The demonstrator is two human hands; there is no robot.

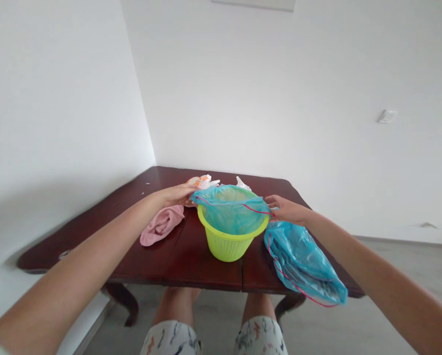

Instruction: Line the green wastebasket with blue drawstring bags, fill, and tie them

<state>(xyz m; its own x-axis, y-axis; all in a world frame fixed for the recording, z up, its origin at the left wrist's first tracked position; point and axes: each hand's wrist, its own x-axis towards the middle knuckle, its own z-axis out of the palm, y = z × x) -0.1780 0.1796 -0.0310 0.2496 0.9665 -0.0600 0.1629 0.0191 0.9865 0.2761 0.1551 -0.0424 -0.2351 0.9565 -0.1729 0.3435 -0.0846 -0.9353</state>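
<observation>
Clock faces centred on the basket, 12 toward the far wall.

Left hand (177,195) sits at 9 o'clock, fingers curled onto the edge of a blue plastic film (230,209); reads as a pinch. Right hand (285,209) sits at 3 o'clock, fingers at the film's pink-corded hem, half open. Can't tell from here if it's gripping or just touching.

Film is stretched across the mouth of a lime-green plastic basket (228,249) and sags inside. Basket stands upright mid-table on a dark red-brown wooden table (202,271).

Handling, my read: basket is light and fairly stiff, with a perforated wall, so the rim is the best hold. It may skid or tip if pulled from one side. Film looks thin, soft and slippery; the corded hem is the place to hold, not mid-sheet.

A crumpled blue plastic bag (298,261) with pink cord lies at 4 o'clock, its end near the table's right edge (can't tell if it joins the film). Pink cloth (162,224) lies at 9 o'clock, under the left wrist. A white-and-orange plastic bag (202,181) sits at 11 o'clock, a white plastic scrap (243,184) at 1 o'clock. Most open wood is toward 9 o'clock, past the cloth; near edge is tight at 6 o'clock.
</observation>
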